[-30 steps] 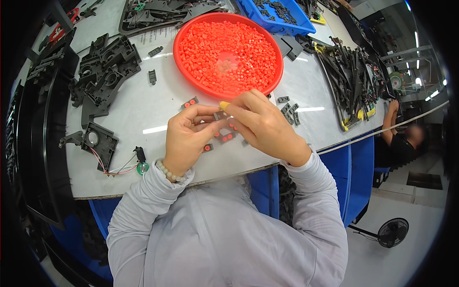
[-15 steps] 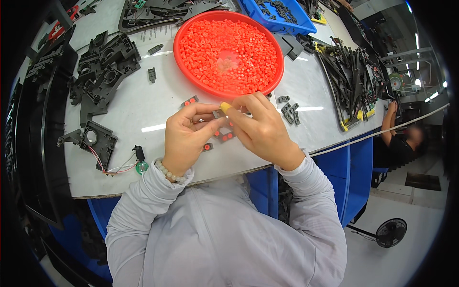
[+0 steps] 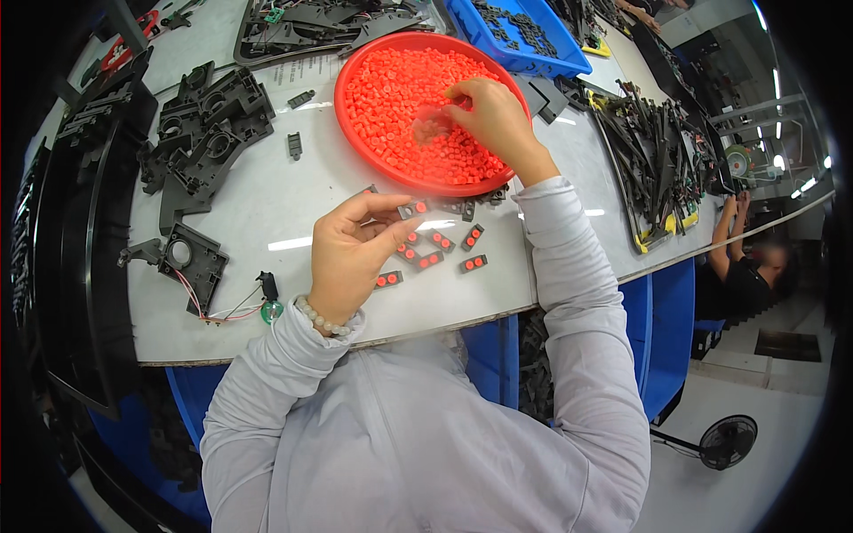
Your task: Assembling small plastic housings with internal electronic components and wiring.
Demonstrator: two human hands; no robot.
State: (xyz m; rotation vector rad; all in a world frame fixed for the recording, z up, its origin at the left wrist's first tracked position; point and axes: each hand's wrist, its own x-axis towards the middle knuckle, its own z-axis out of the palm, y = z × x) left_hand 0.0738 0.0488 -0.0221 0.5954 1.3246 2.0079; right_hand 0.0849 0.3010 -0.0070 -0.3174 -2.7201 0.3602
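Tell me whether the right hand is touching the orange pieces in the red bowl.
Touching. The head view shows the right hand with its fingertips down among the orange pieces in the red bowl.

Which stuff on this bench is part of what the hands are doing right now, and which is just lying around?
In use:
left hand pinching a small black holder
right hand in the red tray of red pellets
filled black holders

Lying about:
blue bin
black housings
wired black part
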